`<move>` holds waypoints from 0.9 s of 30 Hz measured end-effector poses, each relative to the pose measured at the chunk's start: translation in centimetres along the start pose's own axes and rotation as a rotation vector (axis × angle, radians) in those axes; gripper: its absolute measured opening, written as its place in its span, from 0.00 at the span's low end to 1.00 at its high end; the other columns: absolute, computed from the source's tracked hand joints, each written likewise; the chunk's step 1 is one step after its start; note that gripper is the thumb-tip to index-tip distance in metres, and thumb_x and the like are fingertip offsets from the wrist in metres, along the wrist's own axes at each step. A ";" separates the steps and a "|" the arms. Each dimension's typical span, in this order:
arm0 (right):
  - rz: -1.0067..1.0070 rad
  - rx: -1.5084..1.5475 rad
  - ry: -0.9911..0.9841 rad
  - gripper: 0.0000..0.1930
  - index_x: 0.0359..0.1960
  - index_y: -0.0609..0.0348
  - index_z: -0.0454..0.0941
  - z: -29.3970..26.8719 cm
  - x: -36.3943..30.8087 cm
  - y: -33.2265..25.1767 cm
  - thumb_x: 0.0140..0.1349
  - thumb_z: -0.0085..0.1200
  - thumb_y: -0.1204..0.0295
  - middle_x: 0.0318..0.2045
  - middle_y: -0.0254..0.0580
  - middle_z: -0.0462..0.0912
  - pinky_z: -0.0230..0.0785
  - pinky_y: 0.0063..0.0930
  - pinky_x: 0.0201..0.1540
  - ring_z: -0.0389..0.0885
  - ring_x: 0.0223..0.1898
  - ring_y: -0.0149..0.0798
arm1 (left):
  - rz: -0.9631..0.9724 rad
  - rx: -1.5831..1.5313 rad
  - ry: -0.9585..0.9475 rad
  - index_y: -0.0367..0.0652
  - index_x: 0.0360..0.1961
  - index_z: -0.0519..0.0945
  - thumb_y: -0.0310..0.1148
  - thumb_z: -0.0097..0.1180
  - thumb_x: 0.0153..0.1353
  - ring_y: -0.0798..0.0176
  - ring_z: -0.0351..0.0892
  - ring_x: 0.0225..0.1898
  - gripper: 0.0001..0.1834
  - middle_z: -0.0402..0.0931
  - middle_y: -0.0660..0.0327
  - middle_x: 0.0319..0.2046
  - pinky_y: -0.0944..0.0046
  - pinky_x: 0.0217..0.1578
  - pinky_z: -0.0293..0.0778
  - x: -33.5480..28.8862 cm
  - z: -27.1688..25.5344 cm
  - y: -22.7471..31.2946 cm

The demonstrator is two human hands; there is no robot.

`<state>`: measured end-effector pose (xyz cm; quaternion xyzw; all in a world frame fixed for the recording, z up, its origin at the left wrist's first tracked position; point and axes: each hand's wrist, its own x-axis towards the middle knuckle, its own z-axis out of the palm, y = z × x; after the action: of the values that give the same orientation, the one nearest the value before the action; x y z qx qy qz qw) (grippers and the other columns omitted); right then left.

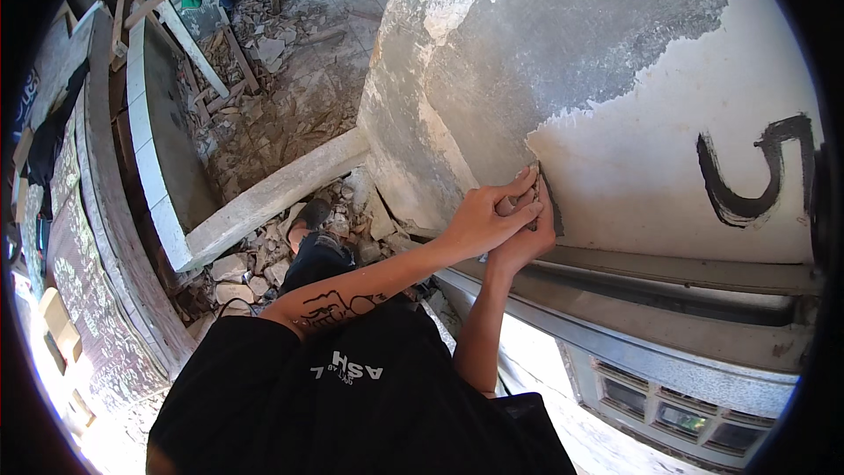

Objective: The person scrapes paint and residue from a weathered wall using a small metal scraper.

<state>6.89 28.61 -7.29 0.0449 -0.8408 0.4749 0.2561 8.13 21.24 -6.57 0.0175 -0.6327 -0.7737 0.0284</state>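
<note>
Both hands meet at the wall [607,158], where a pale layer of paint borders bare grey plaster. My left hand [492,213] reaches across from the lower left, its thumb and fingers bent and pinched together. Close against it, my right hand [533,244] is curled with its fingers toward the wall. Between the fingertips, something small and dark shows in part, too little to name. The ragged paint edge runs up and to the right from the fingertips.
Below the wall runs a metal-edged ledge [659,277], with a paned window [677,413] farther down. Broken rubble [237,277] lies about my feet. A concrete kerb [272,189] crosses to a low tiled wall [149,158]. Wooden planks [242,60] lean at the far left. Black paint marks the wall [752,185].
</note>
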 end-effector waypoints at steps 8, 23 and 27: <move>0.096 -0.003 -0.131 0.16 0.51 0.77 0.67 0.8 0.8 -1.9 0.62 0.40 0.81 0.51 0.56 0.71 0.69 0.38 0.53 0.72 0.52 0.46 | -0.007 -0.019 0.102 0.43 0.52 0.73 0.45 0.57 0.52 0.72 0.73 0.19 0.27 0.74 0.55 0.15 0.68 0.24 0.69 0.9 -0.5 -1.0; 0.095 0.221 0.010 0.17 0.49 0.69 0.71 2.2 0.3 0.0 0.57 0.49 0.80 0.45 0.50 0.76 0.73 0.31 0.44 0.79 0.43 0.41 | 0.089 0.018 0.089 0.45 0.51 0.74 0.39 0.56 0.54 0.75 0.70 0.21 0.23 0.75 0.55 0.19 0.71 0.23 0.67 0.7 -0.4 -0.7; 0.051 0.205 0.006 0.17 0.50 0.69 0.71 2.4 0.0 0.0 0.57 0.49 0.80 0.47 0.52 0.76 0.73 0.32 0.44 0.78 0.44 0.43 | 0.111 -0.013 0.161 0.41 0.46 0.77 0.44 0.56 0.52 0.63 0.81 0.25 0.23 0.76 0.45 0.21 0.64 0.28 0.73 1.5 -1.1 -1.8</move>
<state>5.97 26.66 -8.24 0.0480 -0.7880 0.5647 0.2407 6.67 20.39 -8.50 0.0442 -0.6234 -0.7710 0.1219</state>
